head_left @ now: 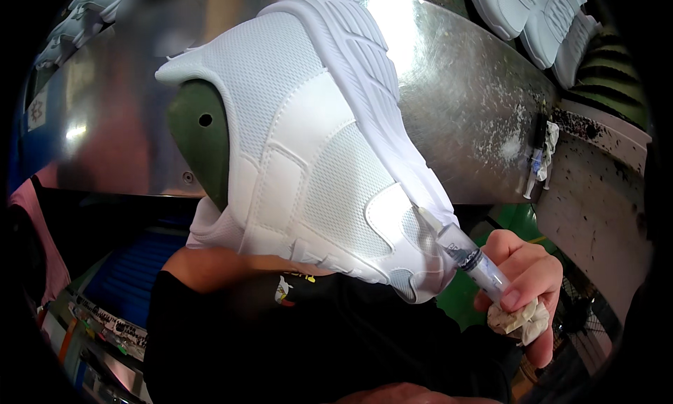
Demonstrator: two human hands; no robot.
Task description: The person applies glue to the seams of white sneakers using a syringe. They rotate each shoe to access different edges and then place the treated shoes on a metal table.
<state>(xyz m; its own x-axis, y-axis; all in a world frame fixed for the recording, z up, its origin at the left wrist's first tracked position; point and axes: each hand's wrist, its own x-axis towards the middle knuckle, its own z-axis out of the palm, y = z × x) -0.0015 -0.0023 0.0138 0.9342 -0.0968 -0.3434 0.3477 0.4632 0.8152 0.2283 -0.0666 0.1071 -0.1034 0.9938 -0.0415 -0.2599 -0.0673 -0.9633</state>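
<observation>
A white mesh sneaker [280,144] fills the middle of the view, held up over the metal table. Inside its collar sits a dark green shoe last [200,141] with a round hole. My left forearm [224,267] passes behind the shoe, and the fingers of my left hand are hidden. My right hand [529,278] is closed around a clear plastic syringe [473,260]. The syringe's tip meets the line between the sole and the upper near the toe. A crumpled off-white wad [522,320] is tucked in the same hand, around the syringe's rear end.
The shiny metal table [449,88] carries white specks on its right side. Another syringe [536,158] and a crumpled white scrap lie by its right edge. White shoes [540,18] stand at the upper right, more [77,25] at the upper left. A blue slatted surface [133,274] lies lower left.
</observation>
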